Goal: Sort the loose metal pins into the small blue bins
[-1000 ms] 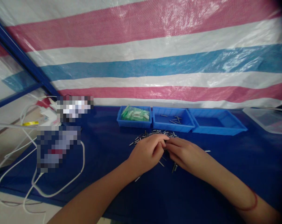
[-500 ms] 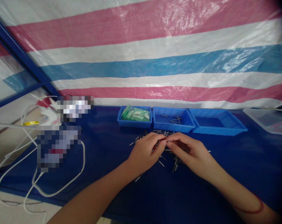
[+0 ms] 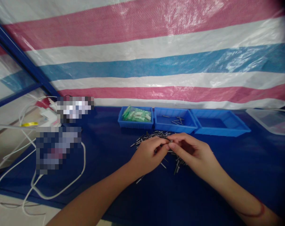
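Note:
My left hand (image 3: 148, 155) and my right hand (image 3: 194, 153) meet fingertip to fingertip just above a scattered pile of small metal pins (image 3: 154, 135) on the dark blue table cover (image 3: 104, 150). Both hands are closed in a pinch around a small pin between them, at about the middle of the view. More loose pins lie under and around my hands. Behind the pile stand three blue trays: the left tray (image 3: 135, 124) holds clear-green small parts, the middle tray (image 3: 174, 125) a few pins, and nothing shows in the right tray (image 3: 219, 128).
White cables (image 3: 50, 191) loop over the table's left part, beside two blurred-out items. A clear plastic lid or tray (image 3: 271, 121) lies at the far right. A striped pink, white and blue tarp (image 3: 156, 56) forms the back wall. A blue frame bar (image 3: 19, 56) runs at upper left.
My hands rose slightly from flat on the pile and now pinch together at the fingertips; the right wrist lifted and shifted a bit right.

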`<action>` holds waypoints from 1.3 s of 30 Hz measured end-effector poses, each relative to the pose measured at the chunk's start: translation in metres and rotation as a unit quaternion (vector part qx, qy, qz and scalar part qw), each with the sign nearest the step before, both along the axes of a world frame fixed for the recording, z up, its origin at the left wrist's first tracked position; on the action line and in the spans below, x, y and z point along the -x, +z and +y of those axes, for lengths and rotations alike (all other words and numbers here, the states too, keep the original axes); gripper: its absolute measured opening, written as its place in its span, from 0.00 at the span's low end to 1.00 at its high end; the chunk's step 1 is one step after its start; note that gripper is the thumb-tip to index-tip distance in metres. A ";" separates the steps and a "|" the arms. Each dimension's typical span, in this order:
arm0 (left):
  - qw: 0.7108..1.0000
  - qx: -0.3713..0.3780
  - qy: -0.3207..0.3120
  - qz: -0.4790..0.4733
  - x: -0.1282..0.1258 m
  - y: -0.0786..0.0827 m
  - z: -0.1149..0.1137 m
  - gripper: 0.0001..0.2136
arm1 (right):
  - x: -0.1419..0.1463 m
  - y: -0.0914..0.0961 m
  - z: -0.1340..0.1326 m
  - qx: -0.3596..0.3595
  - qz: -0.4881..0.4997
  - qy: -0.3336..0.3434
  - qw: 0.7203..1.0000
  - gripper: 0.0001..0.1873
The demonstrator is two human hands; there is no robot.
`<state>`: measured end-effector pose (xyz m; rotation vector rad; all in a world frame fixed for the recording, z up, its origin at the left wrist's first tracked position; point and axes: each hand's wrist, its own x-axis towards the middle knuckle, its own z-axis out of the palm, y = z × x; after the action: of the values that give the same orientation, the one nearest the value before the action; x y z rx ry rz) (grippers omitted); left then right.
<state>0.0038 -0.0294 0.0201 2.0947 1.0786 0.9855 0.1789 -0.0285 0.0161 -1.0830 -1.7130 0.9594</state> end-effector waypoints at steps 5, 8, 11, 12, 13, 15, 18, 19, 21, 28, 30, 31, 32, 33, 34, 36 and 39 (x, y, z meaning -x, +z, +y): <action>1.000 0.013 0.004 -0.001 -0.002 0.001 -0.002 0.09 | 0.000 0.000 0.000 -0.026 -0.023 0.000 0.999 0.07; 1.000 0.011 0.005 0.009 -0.001 0.000 -0.002 0.09 | 0.000 0.003 -0.002 -0.056 -0.044 0.016 0.997 0.07; 1.000 0.007 0.006 0.016 -0.001 -0.002 -0.001 0.08 | -0.001 0.006 -0.002 -0.090 -0.062 0.038 0.993 0.08; 1.000 0.006 0.011 0.015 0.000 -0.002 -0.001 0.08 | -0.002 0.006 -0.002 -0.100 -0.066 0.041 0.992 0.09; 1.000 0.006 0.020 0.013 0.000 -0.002 -0.001 0.08 | -0.002 0.007 -0.002 -0.107 -0.070 0.041 0.991 0.09; 0.999 0.006 0.041 0.003 0.000 -0.001 -0.001 0.07 | -0.003 0.008 0.000 -0.115 -0.080 0.035 0.990 0.10; 0.998 0.003 0.066 -0.016 0.001 0.000 -0.002 0.07 | -0.005 0.008 0.003 -0.122 -0.098 0.020 0.987 0.10; 0.997 0.000 0.069 -0.019 0.001 0.001 -0.002 0.08 | -0.005 0.008 0.003 -0.126 -0.104 0.015 0.986 0.10; 0.997 -0.004 0.074 -0.023 0.002 0.002 -0.003 0.08 | -0.006 0.007 0.005 -0.137 -0.115 0.010 0.984 0.11; 0.995 0.009 0.091 -0.028 0.001 0.005 -0.005 0.08 | -0.005 0.006 0.005 -0.126 -0.140 0.024 0.982 0.10; 0.996 0.009 0.087 -0.022 0.000 0.005 -0.005 0.07 | -0.007 0.004 0.009 -0.124 -0.134 -0.008 0.983 0.11; 0.996 0.004 0.084 -0.016 0.000 0.005 -0.005 0.07 | -0.010 0.003 0.011 -0.130 -0.131 -0.036 0.982 0.11; 0.997 -0.005 0.078 -0.005 0.000 0.004 -0.005 0.07 | -0.013 0.002 0.014 -0.143 -0.134 -0.070 0.978 0.11; 0.997 -0.020 0.070 0.009 0.000 0.003 -0.004 0.08 | -0.016 0.000 0.018 -0.162 -0.144 -0.105 0.971 0.12; 0.997 -0.039 0.059 0.028 0.000 0.002 -0.004 0.08 | -0.020 -0.001 0.023 -0.187 -0.163 -0.140 0.959 0.13; 0.993 -0.082 0.033 0.080 0.000 -0.001 -0.003 0.08 | -0.027 -0.003 0.032 -0.235 -0.219 -0.198 0.926 0.15; 0.977 -0.125 0.008 0.170 -0.001 -0.007 -0.003 0.09 | -0.033 -0.005 0.043 -0.262 -0.313 -0.239 0.881 0.18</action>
<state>0.0046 -0.0327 0.0136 2.5319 1.1875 0.8212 0.2118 0.0147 0.0106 -1.4190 -1.8925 -0.2074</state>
